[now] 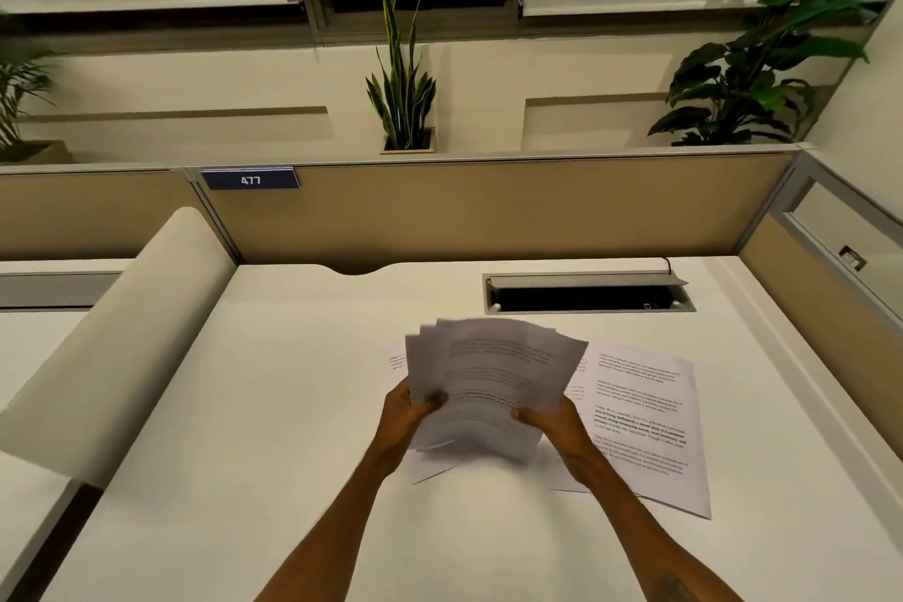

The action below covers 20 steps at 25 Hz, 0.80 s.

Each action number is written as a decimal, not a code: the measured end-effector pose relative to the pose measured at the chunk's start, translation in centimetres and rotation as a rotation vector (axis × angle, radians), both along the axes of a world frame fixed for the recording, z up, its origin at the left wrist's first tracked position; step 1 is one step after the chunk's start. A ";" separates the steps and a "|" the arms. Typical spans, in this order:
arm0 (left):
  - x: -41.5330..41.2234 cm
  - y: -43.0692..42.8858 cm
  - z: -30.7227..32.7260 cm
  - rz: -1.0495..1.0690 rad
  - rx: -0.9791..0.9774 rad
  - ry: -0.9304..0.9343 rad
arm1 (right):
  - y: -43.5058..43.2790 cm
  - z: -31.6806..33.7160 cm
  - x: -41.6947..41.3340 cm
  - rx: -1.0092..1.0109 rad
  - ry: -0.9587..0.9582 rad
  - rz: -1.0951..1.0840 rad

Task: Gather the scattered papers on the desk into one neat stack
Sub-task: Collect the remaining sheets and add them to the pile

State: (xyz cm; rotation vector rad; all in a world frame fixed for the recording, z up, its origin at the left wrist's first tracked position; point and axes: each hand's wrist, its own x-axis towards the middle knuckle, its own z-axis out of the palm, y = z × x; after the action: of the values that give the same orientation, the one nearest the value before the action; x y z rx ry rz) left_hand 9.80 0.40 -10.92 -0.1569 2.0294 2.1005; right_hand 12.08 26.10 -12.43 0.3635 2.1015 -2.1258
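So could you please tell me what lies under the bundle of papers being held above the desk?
Under the held bundle, printed sheets lie on the white desk, showing to its right and at its lower-left edge. How many lie beneath is hidden.

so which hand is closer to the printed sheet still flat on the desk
Right. The right hand grips the held papers directly over that sheet's left edge; the left hand grips their far side, further away.

Far beyond the hands, a snake plant stands on the ledge behind the beige partition. A blue plate "477" sits up-left of the hands; an open cable tray is up-right, and a leafy plant farther right.
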 end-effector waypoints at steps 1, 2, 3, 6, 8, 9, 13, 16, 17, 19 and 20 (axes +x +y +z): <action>0.1 -0.1 -0.1 -0.004 -0.008 -0.007 | 0.0 0.2 0.0 0.003 -0.003 0.018; 0.1 -0.1 -0.2 -0.013 -0.017 -0.011 | -0.1 0.4 0.0 -0.004 -0.008 0.028; 0.1 -0.1 -0.2 -0.033 -0.027 -0.011 | -0.2 0.7 -0.2 -0.011 -0.010 0.034; -0.2 0.3 0.0 -0.075 -0.026 0.015 | -0.7 1.6 -0.9 -0.011 0.013 0.010; -0.5 0.5 0.4 -0.040 -0.018 0.020 | -1.1 2.0 -1.2 -0.005 0.045 -0.031; -0.7 0.5 0.6 -0.035 -0.014 0.023 | -1.2 2.1 -1.3 0.005 0.066 -0.045; -0.9 0.1 0.3 -0.052 -0.026 0.000 | -0.8 1.7 -1.2 -0.011 0.074 -0.025; -0.6 0.4 -0.3 -0.077 -0.034 0.010 | -0.3 1.2 -1.1 -0.012 0.044 -0.020; -0.4 0.6 -0.5 -0.076 -0.041 0.016 | -0.4 1.1 -1.1 -0.011 0.043 -0.025; -0.3 1.0 -0.8 -0.063 -0.049 0.025 | -0.8 1.1 -0.9 0.010 0.052 -0.039; -0.4 1.2 -0.8 -0.057 -0.051 0.028 | -1.0 1.1 -0.9 0.020 0.056 -0.048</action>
State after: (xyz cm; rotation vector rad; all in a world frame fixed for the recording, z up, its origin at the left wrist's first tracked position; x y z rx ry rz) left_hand 9.42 1.56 -11.71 -0.0773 2.0793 2.0286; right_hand 11.16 25.12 -11.30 0.3649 2.1676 -2.1674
